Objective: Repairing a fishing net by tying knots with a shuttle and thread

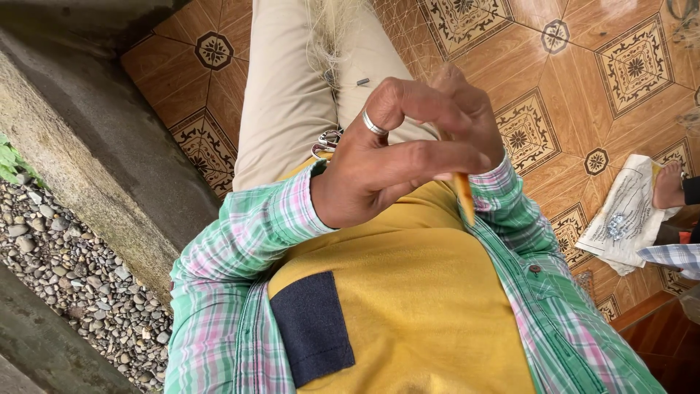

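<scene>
In the head view, a slim yellow netting needle [464,197] is pinched in the curled fingers of the left hand [394,157], above the yellow shirt [408,299]. The right hand [467,95] is largely hidden behind it; its grip cannot be told. Pale fishing net [328,36] is draped over the beige trousers [284,95], seemingly kept within reach.

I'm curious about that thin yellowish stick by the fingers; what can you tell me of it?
The stick is slim, flat-looking and amber-yellow, perhaps bamboo or plastic. Only its lower part shows, tapering downward to a narrow end over the yellow shirt. Its upper part is hidden behind the fingers of the left hand, which seem to hold it. It hangs nearly upright, slightly tilted.
</scene>
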